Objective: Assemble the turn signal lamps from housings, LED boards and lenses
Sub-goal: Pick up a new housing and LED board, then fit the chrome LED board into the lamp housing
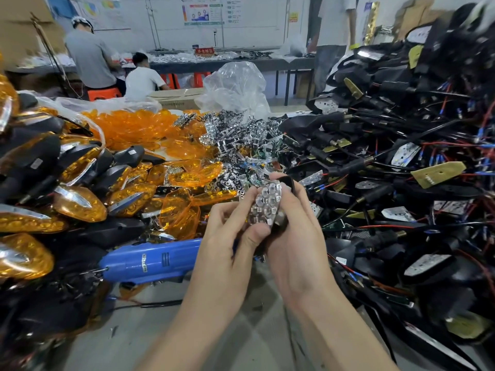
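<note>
My left hand (pixel 227 236) and my right hand (pixel 297 236) meet at the centre of the view, both gripping one lamp. Its black housing (pixel 288 181) shows at the top behind my right fingers. A chrome reflector with several round cups (pixel 266 204) sits in the housing, facing me. My left thumb presses on the reflector's lower edge. Loose orange lenses (pixel 139 127) are heaped at the back left. More chrome reflectors (pixel 238 132) lie piled behind my hands. Black housings with wires (pixel 401 145) fill the right side.
Finished orange-and-black lamps (pixel 77 202) are stacked at the left. A blue power screwdriver (pixel 150 259) lies on the table left of my left wrist. A clear plastic bag (pixel 235 87) stands behind the piles. Two people work at a far bench (pixel 214 64).
</note>
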`<action>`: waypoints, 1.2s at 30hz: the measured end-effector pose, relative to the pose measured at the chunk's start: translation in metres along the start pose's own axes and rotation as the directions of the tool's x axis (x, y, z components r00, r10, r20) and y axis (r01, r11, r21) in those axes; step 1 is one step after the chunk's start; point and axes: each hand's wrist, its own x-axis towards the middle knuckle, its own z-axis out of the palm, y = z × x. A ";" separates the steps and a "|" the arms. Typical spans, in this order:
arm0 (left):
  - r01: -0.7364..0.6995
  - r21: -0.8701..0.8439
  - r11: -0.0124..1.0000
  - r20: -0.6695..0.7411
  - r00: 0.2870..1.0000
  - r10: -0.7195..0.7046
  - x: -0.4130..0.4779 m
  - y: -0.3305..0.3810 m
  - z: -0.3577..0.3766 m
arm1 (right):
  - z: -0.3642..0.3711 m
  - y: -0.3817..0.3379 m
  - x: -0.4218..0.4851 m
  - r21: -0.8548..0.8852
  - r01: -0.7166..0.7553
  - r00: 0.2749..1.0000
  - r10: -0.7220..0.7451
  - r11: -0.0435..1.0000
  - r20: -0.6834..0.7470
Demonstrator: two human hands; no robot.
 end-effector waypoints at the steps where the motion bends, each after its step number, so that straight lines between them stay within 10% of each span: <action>1: 0.005 -0.006 1.000 -0.011 1.000 -0.005 0.000 0.000 0.001 | -0.001 0.000 0.001 0.013 -0.005 1.000 0.005 1.000 0.005; 36: -0.010 -0.035 0.999 -0.112 0.994 0.006 -0.003 0.005 0.000 | -0.005 -0.005 0.006 0.185 -0.072 0.997 0.065 0.980 0.043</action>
